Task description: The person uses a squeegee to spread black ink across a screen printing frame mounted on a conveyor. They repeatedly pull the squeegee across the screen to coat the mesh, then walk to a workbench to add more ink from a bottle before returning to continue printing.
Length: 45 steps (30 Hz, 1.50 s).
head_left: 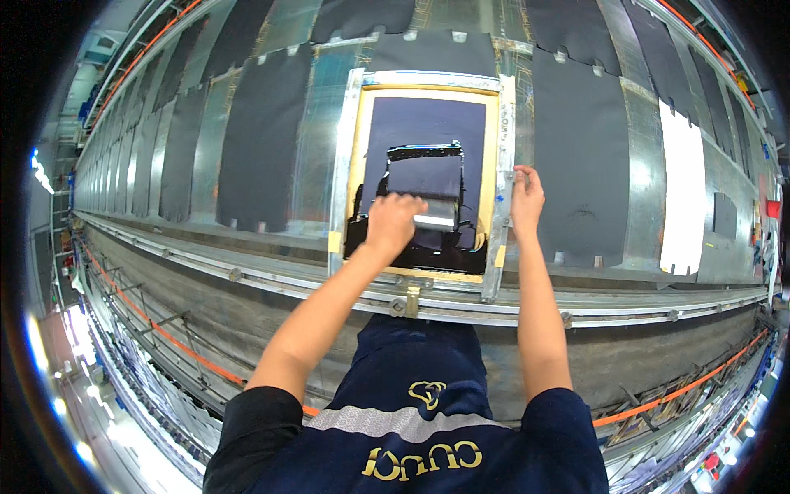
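Observation:
A screen printing frame (432,80) with metal rails and a yellowish inner border lies in front of me on the long table. Wet black ink (411,259) pools along the near part of its dark mesh (428,119) and outlines a block shape farther up. My left hand (393,224) is closed round the left part of a squeegee (440,216), which rests across the inked mesh. At the frame's right rail, my right hand (527,202) has its fingers curled against the edge, gripping it. The squeegee's grip is partly hidden under my left hand.
Dark fabric panels (580,165) lie in rows on the table (646,173) to both sides, with a white panel (681,193) at the right. A metal rail (247,276) runs along the near edge, carrying a small clamp (405,305) by the frame.

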{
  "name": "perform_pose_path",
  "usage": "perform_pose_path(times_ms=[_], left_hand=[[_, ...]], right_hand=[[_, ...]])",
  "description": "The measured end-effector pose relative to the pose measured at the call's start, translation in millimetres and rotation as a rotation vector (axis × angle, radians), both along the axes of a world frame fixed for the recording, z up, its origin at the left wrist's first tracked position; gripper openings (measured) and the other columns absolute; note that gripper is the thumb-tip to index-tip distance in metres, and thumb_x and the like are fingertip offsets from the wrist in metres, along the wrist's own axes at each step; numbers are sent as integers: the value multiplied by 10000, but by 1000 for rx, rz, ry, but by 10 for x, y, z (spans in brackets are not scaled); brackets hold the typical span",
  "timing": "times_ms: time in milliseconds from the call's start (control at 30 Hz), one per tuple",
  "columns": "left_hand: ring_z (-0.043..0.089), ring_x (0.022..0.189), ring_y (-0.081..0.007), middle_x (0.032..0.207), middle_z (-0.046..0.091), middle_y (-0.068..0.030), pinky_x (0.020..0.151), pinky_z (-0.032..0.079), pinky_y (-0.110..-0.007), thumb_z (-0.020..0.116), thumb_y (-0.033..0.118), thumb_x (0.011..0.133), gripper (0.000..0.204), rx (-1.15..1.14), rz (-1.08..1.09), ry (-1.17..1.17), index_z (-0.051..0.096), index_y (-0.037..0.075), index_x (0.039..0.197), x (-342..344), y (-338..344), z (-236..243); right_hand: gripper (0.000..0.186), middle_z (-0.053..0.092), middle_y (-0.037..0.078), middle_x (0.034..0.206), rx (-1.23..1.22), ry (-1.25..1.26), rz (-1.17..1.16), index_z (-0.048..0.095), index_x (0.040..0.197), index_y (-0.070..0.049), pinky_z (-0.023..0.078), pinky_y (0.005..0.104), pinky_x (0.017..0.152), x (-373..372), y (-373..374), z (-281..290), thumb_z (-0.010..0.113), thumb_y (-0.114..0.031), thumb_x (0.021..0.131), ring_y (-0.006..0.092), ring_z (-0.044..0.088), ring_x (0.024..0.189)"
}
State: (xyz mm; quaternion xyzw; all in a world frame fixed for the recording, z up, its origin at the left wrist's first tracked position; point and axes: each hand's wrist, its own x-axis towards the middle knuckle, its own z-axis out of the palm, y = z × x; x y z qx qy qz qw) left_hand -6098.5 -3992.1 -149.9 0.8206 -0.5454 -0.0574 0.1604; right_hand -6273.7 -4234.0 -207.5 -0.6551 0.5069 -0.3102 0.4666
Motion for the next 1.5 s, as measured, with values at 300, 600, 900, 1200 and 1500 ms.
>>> perform_pose_path(times_ms=[300,600,900,1200,1500], left_hand=[[591,1338,-232,1449,645,18,1099,470,-430,694,32,767,613,-111,-139,86,671,193,1358,-144,946,-37],[632,1284,-221,1396,686,26,978,487,-397,702,23,732,595,-105,25,125,717,208,1297,1577,2594,236],[633,1263,-224,1360,701,31,1027,478,-403,740,19,747,535,-106,91,102,731,177,1258,3059,4061,113],[660,1227,-227,1355,708,34,1031,502,-421,730,-20,723,601,-102,-73,-33,738,230,1269,3308,4241,-133],[715,966,-282,1017,785,-46,791,559,-452,686,17,779,313,-67,78,127,822,198,996,4541,2591,119]], right_hand=[[202,699,59,842,-162,98,43,732,1109,-92,499,360,727,229,28,443,613,-244,1051,142,588,752],[183,635,49,818,-137,-62,63,713,1114,-91,483,330,722,2217,1866,311,602,-225,1058,132,536,749],[200,503,44,639,-76,2,33,693,1118,-90,404,380,607,3768,3343,225,572,-241,1067,156,458,610],[199,550,85,644,-45,161,-12,705,1126,-111,438,400,632,3905,3379,174,570,-244,1066,180,499,607],[196,518,92,620,-3,172,-5,712,1126,-116,433,387,612,3912,3374,216,583,-248,1061,168,477,590]])
